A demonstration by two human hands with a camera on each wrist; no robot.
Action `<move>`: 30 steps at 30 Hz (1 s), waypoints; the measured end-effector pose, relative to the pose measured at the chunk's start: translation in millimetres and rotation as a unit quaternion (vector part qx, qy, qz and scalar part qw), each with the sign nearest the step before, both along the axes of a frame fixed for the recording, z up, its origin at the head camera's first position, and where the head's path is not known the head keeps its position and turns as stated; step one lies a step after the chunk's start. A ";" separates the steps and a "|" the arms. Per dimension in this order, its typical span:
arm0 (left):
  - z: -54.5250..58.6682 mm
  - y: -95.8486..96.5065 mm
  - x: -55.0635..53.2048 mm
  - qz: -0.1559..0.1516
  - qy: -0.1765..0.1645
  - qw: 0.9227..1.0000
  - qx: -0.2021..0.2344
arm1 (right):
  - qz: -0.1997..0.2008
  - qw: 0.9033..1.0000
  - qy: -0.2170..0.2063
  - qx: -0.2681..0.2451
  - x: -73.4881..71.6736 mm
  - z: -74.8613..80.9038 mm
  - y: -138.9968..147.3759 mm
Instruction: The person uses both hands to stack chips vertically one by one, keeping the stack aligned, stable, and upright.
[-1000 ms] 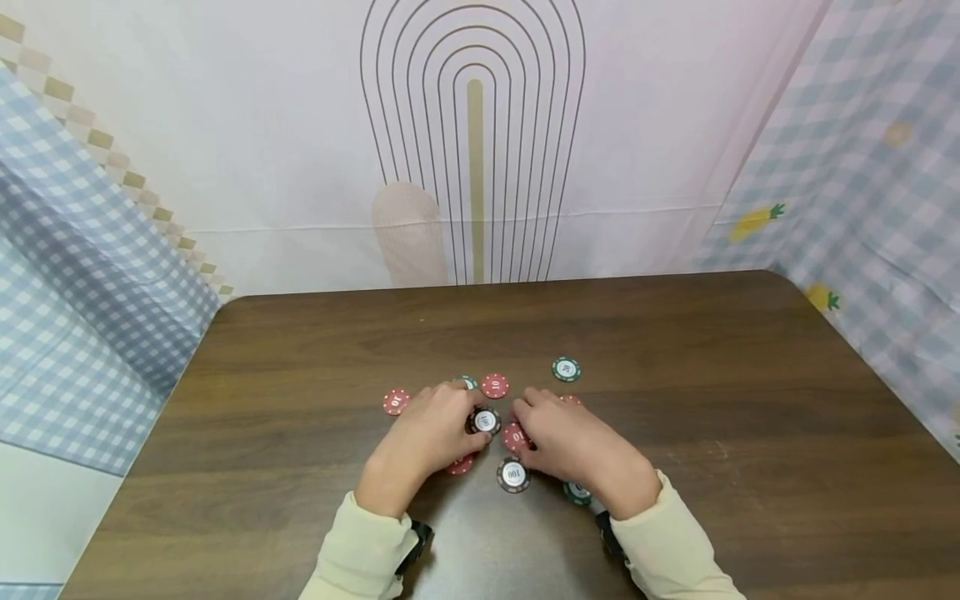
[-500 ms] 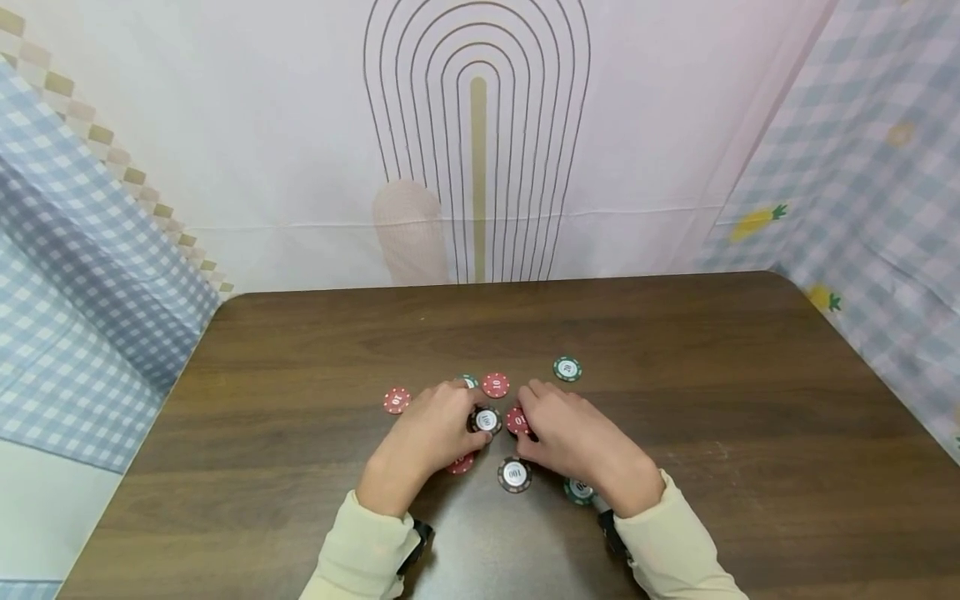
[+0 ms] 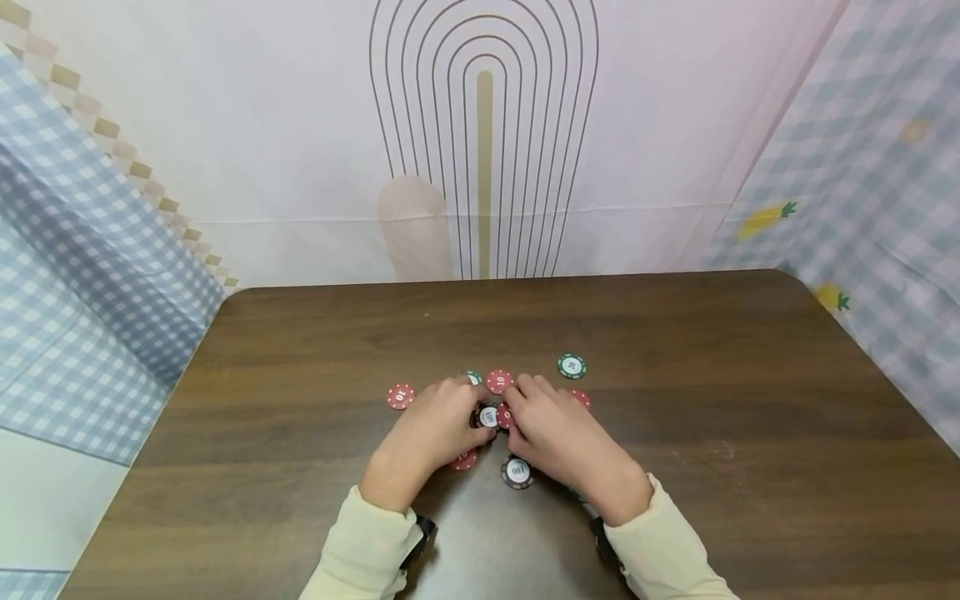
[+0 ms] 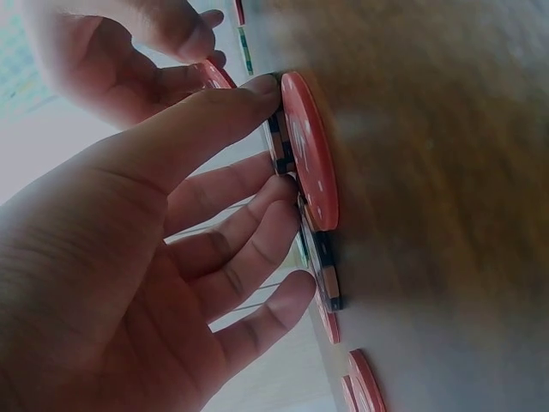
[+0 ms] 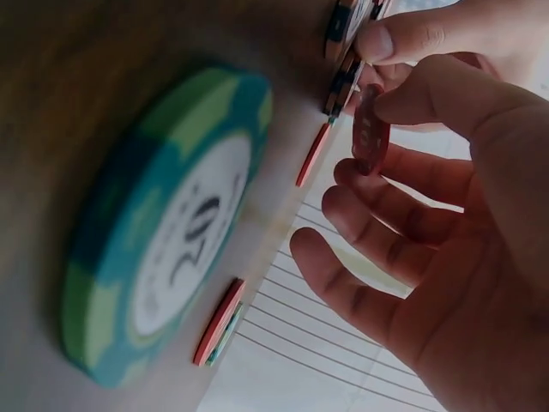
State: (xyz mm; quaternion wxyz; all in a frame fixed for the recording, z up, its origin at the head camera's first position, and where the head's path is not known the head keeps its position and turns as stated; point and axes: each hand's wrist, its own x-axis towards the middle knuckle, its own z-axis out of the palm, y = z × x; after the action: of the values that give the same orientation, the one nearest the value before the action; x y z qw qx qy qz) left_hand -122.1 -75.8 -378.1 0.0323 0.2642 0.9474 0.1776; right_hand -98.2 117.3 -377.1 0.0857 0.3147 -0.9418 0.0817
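Observation:
My left hand [image 3: 435, 423] holds a black poker chip [image 3: 488, 416] marked 100 between thumb and fingers, low at the table. In the left wrist view, the thumb touches the rim of that chip. My right hand [image 3: 562, 433] pinches a red poker chip [image 5: 371, 133] between thumb and fingers. This red chip is up off the table, tilted, at the right side of the black chip. Beneath the left hand a red chip [image 3: 464, 459] shows in part. Another black 100 chip [image 3: 517, 472] lies just in front of the two hands.
Around the hands lie a red chip [image 3: 401, 397] at left, a red chip [image 3: 500, 382] behind, a partly covered green chip [image 3: 474, 377], a green 20 chip [image 3: 572, 366] and a red chip [image 3: 581, 399] at right. A large green chip [image 5: 171, 232] lies near the right wrist. Everything rests on a brown wooden table [image 3: 300, 350].
My right hand has lifted the red chip and carried it left to the black chip. The red chip at the right shows again. My left hand stays nearly in place.

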 end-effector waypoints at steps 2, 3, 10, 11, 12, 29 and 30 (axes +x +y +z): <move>0.1 0.0 -0.4 -0.002 0.005 1.000 -0.002 | 0.003 1.000 0.001 0.002 0.8 -0.1 -1.1; 0.1 0.0 -0.4 -0.003 0.006 1.000 -0.004 | 0.004 1.000 -0.002 0.002 1.2 -0.1 -1.5; -0.1 -0.5 0.1 -0.002 0.008 1.000 -0.011 | 0.010 0.997 -0.069 -0.039 0.2 0.9 -2.0; -0.1 -0.7 0.1 -0.003 0.009 1.000 -0.011 | 0.008 0.996 -0.081 -0.045 -0.2 1.1 -1.9; -0.2 -0.9 0.0 -0.003 0.009 1.000 -0.010 | 0.007 0.995 -0.091 -0.049 -0.5 1.4 -1.7; 2.4 -0.9 0.1 -0.009 0.013 1.000 -0.019 | -0.011 0.990 -0.131 -0.051 -2.6 4.8 0.3; 2.5 -0.6 0.3 -0.009 0.013 1.000 -0.017 | -0.012 0.990 -0.133 -0.053 -2.6 5.3 0.7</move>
State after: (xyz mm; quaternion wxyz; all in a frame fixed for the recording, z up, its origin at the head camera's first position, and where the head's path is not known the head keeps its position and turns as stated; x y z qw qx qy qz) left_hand -121.8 -76.4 -375.6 0.0262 0.2748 0.9481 0.1578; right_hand -100.8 118.1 -371.8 -0.0231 0.2845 -0.9429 0.1714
